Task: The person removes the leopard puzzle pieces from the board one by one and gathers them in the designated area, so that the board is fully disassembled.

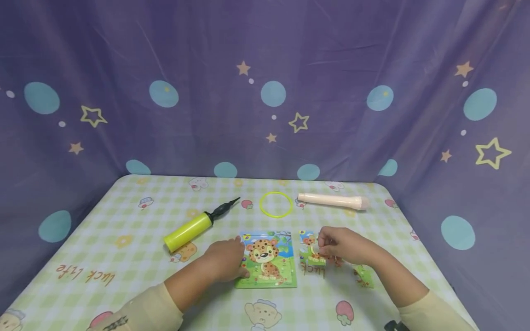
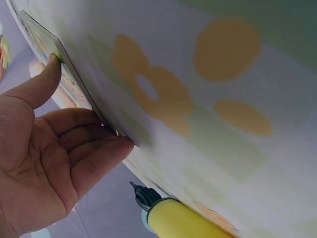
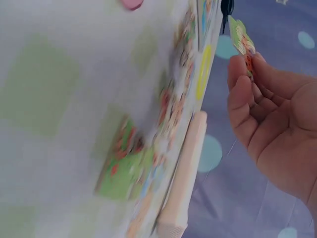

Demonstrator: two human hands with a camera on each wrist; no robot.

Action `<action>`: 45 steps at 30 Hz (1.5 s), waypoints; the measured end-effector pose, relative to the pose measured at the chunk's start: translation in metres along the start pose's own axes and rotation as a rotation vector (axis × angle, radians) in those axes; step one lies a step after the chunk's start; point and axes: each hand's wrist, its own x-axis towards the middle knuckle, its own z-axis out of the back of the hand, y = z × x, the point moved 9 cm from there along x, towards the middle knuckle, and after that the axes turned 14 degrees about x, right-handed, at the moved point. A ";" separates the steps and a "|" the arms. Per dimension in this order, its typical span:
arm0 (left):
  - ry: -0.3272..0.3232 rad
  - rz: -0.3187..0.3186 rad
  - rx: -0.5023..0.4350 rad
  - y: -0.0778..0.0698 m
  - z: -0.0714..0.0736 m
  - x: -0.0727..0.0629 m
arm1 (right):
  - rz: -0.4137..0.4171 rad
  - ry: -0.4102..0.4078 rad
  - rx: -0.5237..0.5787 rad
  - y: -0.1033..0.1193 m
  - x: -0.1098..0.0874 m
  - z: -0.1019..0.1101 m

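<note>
A square leopard picture puzzle board lies in front of the person. The left hand rests at its left edge; in the left wrist view the thumb touches the edge near one corner and the fingertips meet the edge farther along, low by the tabletop. The right hand is to the right of the board. Its thumb and forefinger pinch a small puzzle piece in green and orange, seen nearly edge-on. Under and around this hand lie loose puzzle pieces, and a green-cornered one sits nearer the wrist.
A yellow hand pump with a black nozzle lies at the left. Behind the board is a yellow ring, and a pale pink microphone-shaped stick lies at back right. A checked cloth covers the table, with a purple curtain behind.
</note>
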 end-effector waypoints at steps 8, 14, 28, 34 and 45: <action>-0.008 -0.022 0.021 -0.002 0.002 -0.002 | -0.096 0.048 -0.023 -0.033 -0.020 0.003; -0.005 -0.020 0.034 -0.001 0.001 -0.002 | -0.159 0.041 0.084 -0.051 -0.027 0.003; -0.003 -0.035 0.043 0.000 -0.001 0.000 | -0.246 -0.094 -0.095 -0.061 -0.035 0.007; -0.001 -0.041 0.038 0.002 -0.002 0.000 | -0.213 -0.111 -0.189 -0.054 -0.029 0.007; 0.015 -0.079 -0.014 0.004 -0.003 -0.001 | -0.045 -0.082 -0.305 0.015 0.013 -0.018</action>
